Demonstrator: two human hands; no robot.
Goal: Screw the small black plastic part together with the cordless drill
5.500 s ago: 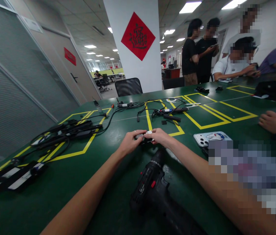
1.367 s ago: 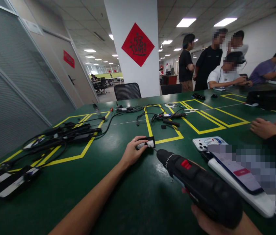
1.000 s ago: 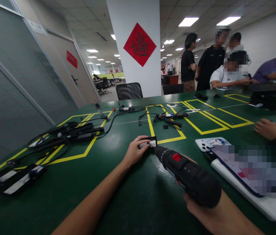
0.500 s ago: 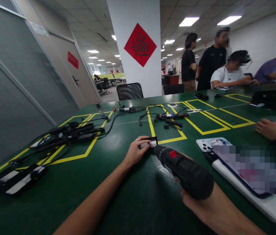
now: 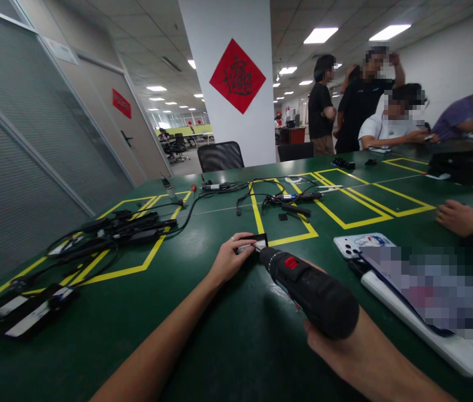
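My left hand lies on the green table, its fingers closed on a small black-and-white box-shaped part. A black cordless drill with a red switch on top is gripped by my right hand. The drill's chuck points away from me, and its bit reaches the small part beside my left fingertips. Whether the bit sits in a screw I cannot make out. Most of the drill's handle is hidden behind its body.
Black cables and adapters lie at left on the table. Ahead are a pen-like tool and yellow tape outlines. A phone and a white device lie at right, near another person's hand. Several people are across the table.
The view has shifted slightly, so everything sits a little further left. My hands, the drill and the part keep nearly the same arrangement. A standing person in the background has raised their arms.
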